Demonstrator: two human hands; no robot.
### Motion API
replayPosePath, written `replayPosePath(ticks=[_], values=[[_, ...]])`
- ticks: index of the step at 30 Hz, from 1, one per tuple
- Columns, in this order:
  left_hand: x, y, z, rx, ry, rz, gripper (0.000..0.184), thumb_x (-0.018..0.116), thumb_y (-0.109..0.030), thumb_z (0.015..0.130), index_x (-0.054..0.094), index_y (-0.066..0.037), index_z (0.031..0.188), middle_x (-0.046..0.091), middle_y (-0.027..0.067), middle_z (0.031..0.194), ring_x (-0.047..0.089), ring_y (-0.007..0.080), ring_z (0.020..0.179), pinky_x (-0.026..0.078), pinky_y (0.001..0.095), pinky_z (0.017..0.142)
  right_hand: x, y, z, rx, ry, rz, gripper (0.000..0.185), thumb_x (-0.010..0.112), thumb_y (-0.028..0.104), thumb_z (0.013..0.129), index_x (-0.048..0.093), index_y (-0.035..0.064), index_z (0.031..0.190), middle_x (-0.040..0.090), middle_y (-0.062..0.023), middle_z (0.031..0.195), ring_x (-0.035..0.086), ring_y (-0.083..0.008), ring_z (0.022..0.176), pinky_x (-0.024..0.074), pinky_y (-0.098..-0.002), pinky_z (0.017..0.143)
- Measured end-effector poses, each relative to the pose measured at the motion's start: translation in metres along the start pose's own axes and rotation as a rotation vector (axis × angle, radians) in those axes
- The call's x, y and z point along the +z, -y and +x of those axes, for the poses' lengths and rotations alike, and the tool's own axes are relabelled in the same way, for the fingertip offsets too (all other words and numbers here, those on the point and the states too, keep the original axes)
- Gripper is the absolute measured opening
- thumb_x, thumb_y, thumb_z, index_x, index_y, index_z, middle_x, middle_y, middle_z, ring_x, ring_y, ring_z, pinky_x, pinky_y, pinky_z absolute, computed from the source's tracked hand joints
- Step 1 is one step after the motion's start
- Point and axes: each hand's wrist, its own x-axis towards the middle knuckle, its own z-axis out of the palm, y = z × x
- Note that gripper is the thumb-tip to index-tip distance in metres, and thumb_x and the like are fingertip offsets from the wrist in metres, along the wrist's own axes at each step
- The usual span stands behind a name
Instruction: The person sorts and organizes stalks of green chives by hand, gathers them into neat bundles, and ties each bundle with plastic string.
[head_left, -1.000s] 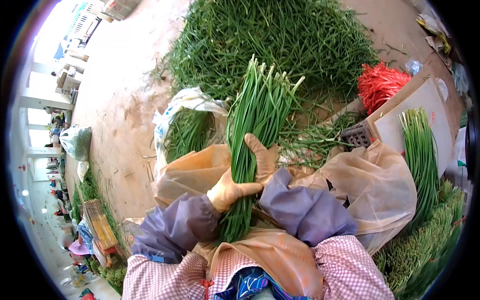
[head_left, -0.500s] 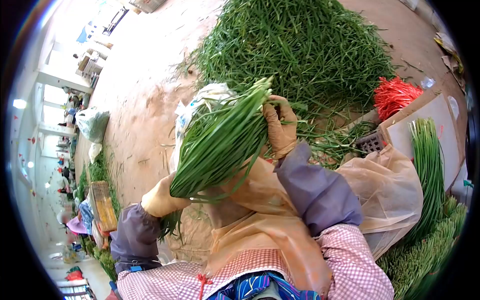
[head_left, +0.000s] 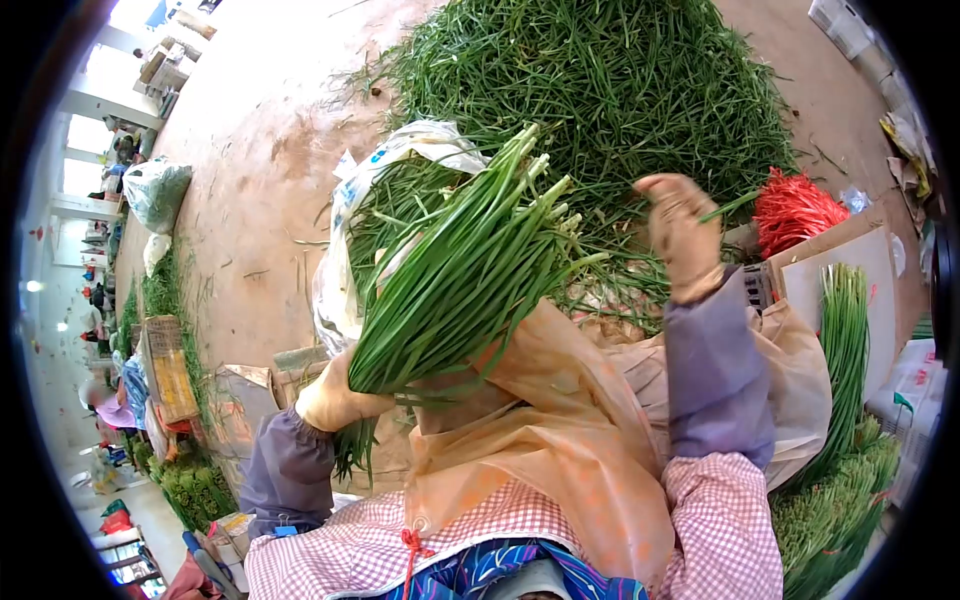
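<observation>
My left hand (head_left: 340, 398), in a tan glove, is wrapped round the leafy lower end of a bundle of long green stems (head_left: 465, 275). The bundle slants up to the right, its pale cut ends fanned out. My right hand (head_left: 685, 232), also gloved, is raised right of the bundle, apart from it. Its fingers are curled, and a short green piece (head_left: 730, 207) shows beside them; whether they grip it is unclear. Behind the bundle stands a white plastic bag (head_left: 335, 270) with loose greens in it.
A large heap of green stems (head_left: 590, 90) lies ahead on the floor. Red ties (head_left: 795, 213) sit at the right by a board (head_left: 845, 290). Tied bundles (head_left: 845, 350) stand at the right. A filled plastic bag (head_left: 157, 195) and a yellow crate (head_left: 170, 368) are at the left.
My right hand has left the bundle's cut ends and moved right. The left hand has kept its hold at the lower end, and the bundle has swung from upright to slanted.
</observation>
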Motion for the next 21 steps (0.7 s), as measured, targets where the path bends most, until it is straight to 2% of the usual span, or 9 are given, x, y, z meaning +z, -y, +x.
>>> replayPosePath(ticks=[3, 4, 6, 9, 12, 15, 17, 18, 21], values=[[0.009, 0.008, -0.004, 0.025, -0.077, 0.129, 0.054, 0.072, -0.008, 0.076, 0.053, -0.001, 0.127, 0.068, 0.0124, 0.100, 0.064, 0.0154, 0.090, 0.051, 0.0308, 0.080, 0.051, -0.006, -0.027, -0.050, 0.262, -0.523, 0.035, 0.072, 0.022, 0.085, 0.063, 0.0079, 0.116, 0.070, -0.0116, 0.090, 0.067, -0.0223, 0.080, 0.0545, -0.0334, 0.073], [0.014, 0.003, -0.007, -0.016, -0.119, 0.147, 0.055, 0.072, -0.008, 0.075, 0.052, 0.000, 0.126, 0.068, 0.0126, 0.098, 0.064, 0.0162, 0.089, 0.051, 0.0314, 0.079, 0.067, -0.005, -0.035, -0.016, 0.223, -0.833, 0.033, 0.069, 0.023, 0.086, 0.061, 0.0065, 0.114, 0.069, -0.0164, 0.084, 0.068, -0.0286, 0.077, 0.0541, -0.0369, 0.071], [0.025, -0.017, -0.012, -0.095, -0.202, 0.185, 0.056, 0.072, -0.008, 0.072, 0.052, 0.001, 0.123, 0.069, 0.0131, 0.094, 0.064, 0.0176, 0.087, 0.051, 0.0326, 0.078, 0.073, -0.039, -0.037, -0.435, 0.092, -0.915, 0.026, 0.065, 0.022, 0.088, 0.061, 0.0097, 0.110, 0.067, -0.0154, 0.076, 0.067, -0.0314, 0.072, 0.0534, -0.0394, 0.066], [0.033, -0.011, -0.016, -0.053, -0.254, 0.322, 0.055, 0.071, -0.011, 0.076, 0.051, -0.001, 0.126, 0.068, 0.0238, 0.094, 0.069, 0.0336, 0.089, 0.053, 0.0387, 0.075, 0.059, -0.076, -0.030, -0.583, 0.097, -1.103, 0.022, 0.061, 0.020, 0.089, 0.061, 0.0103, 0.108, 0.067, -0.0132, 0.076, 0.067, -0.0313, 0.068, 0.0525, -0.0407, 0.062], [0.037, 0.005, -0.016, 0.075, -0.285, 0.394, 0.058, 0.069, -0.011, 0.078, 0.048, -0.006, 0.131, 0.066, 0.0271, 0.092, 0.065, 0.0443, 0.087, 0.054, 0.0438, 0.071, 0.021, -0.092, -0.007, -0.458, 0.012, -1.119, 0.018, 0.060, 0.023, 0.089, 0.062, 0.0115, 0.104, 0.065, -0.0142, 0.072, 0.066, -0.0329, 0.070, 0.0518, -0.0416, 0.063], [0.039, 0.009, -0.018, 0.114, -0.279, 0.501, 0.073, 0.069, -0.010, 0.075, 0.040, -0.012, 0.142, 0.068, 0.0217, 0.097, 0.066, 0.0420, 0.085, 0.054, 0.0461, 0.072, -0.083, -0.103, 0.038, 0.135, -0.210, -0.835, 0.019, 0.065, 0.019, 0.088, 0.060, 0.0098, 0.104, 0.065, -0.0132, 0.078, 0.063, -0.0272, 0.070, 0.0502, -0.0375, 0.065], [0.041, 0.008, -0.020, 0.144, -0.289, 0.578, 0.076, 0.069, -0.009, 0.073, 0.039, -0.012, 0.143, 0.067, 0.0208, 0.100, 0.066, 0.0411, 0.085, 0.054, 0.0455, 0.071, -0.122, -0.094, 0.045, 0.203, -0.174, -1.095, 0.029, 0.066, 0.023, 0.090, 0.058, 0.0057, 0.111, 0.065, -0.0126, 0.095, 0.062, -0.0232, 0.086, 0.0491, -0.0356, 0.077], [0.043, 0.008, -0.022, 0.153, -0.292, 0.615, 0.078, 0.070, -0.009, 0.073, 0.038, -0.012, 0.144, 0.067, 0.0204, 0.102, 0.066, 0.0407, 0.085, 0.055, 0.0452, 0.071, -0.104, -0.046, 0.025, 0.097, -0.109, -1.588, 0.039, 0.068, 0.026, 0.089, 0.057, 0.0042, 0.119, 0.066, -0.0134, 0.108, 0.062, -0.0226, 0.099, 0.0483, -0.0345, 0.086], [0.047, 0.007, -0.019, 0.184, -0.308, 0.681, 0.080, 0.070, -0.007, 0.072, 0.038, -0.012, 0.145, 0.067, 0.0192, 0.101, 0.067, 0.0376, 0.083, 0.054, 0.0449, 0.069, -0.053, 0.030, -0.004, -0.155, 0.182, -0.711, 0.085, 0.079, 0.036, 0.075, 0.039, 0.0044, 0.144, 0.042, -0.0210, 0.146, 0.040, -0.0314, 0.135, 0.0371, -0.0398, 0.108]])
